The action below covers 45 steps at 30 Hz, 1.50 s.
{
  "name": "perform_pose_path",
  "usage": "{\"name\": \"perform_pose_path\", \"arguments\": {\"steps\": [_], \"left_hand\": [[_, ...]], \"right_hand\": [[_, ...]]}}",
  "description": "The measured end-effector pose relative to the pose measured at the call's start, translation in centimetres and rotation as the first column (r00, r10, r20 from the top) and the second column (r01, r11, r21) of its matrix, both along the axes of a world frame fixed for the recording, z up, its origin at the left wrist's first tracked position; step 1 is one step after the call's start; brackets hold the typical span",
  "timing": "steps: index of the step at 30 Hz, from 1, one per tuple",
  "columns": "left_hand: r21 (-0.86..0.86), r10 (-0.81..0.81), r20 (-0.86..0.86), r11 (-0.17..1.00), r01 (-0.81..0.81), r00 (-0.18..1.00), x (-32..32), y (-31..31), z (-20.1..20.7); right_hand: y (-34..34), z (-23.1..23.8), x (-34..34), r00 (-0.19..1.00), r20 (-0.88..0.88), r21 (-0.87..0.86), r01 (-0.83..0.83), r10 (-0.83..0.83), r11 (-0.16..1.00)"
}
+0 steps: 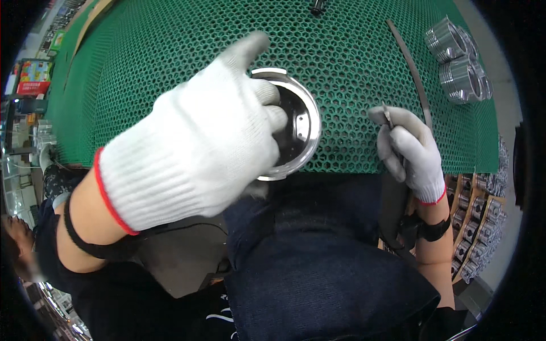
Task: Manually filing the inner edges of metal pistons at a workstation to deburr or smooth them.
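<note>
My left hand (210, 125), in a white knit glove with a red cuff, is closed on a shiny metal piston (311, 122) near the mat's front edge. Its curled fingers reach into the piston's dark hollow, while the index finger points out past the rim. The piston's open side faces up, and the glove covers its left part. Off to the right, my right hand (410, 148), gloved alike, is closed round a thin tool with a narrow metal tip (387, 115). The fingers hide the rest of that tool. A gap of mat lies between the two hands.
Several pistons (455, 59) stand grouped at the mat's far right. A grey strip (410, 62) lies on the green honeycomb mat (347, 51), with a small black object (317, 7) at the far edge. Racks of pistons (475, 227) stand lower right. Another person (20, 244) is at left.
</note>
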State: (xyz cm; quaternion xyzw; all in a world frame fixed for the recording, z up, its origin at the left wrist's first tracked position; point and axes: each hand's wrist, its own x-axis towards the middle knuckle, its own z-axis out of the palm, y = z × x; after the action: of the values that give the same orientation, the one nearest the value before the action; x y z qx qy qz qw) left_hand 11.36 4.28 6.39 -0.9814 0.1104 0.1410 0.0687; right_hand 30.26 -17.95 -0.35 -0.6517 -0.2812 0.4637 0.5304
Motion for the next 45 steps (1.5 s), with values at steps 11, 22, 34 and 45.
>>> {"name": "perform_pose_path", "arguments": {"steps": [11,22,34,45], "left_hand": [[0.159,-0.091,0.723,0.987,-0.037,0.685,2.1,0.8,0.5],[-0.869,0.653,-0.085,0.32,-0.377,0.752,-9.1,-6.5,-2.2],[-0.609,0.617,0.452,0.741,-0.283,0.644,-5.3,-3.2,-2.8],[-0.785,0.864,0.502,0.433,-0.444,-0.046,-15.3,12.6,-6.9]], "right_hand": [[0.1,0.1,-0.3,0.995,-0.062,0.102,0.078,-0.072,0.992],[0.3,0.3,0.2,0.995,-0.086,0.124,0.068,-0.058,0.99],[-1.0,1.9,1.1,0.774,0.632,-0.009,-0.035,0.033,0.999],[-6.1,3.6,14.4,0.076,0.997,-0.044,0.452,0.011,0.891]]}}
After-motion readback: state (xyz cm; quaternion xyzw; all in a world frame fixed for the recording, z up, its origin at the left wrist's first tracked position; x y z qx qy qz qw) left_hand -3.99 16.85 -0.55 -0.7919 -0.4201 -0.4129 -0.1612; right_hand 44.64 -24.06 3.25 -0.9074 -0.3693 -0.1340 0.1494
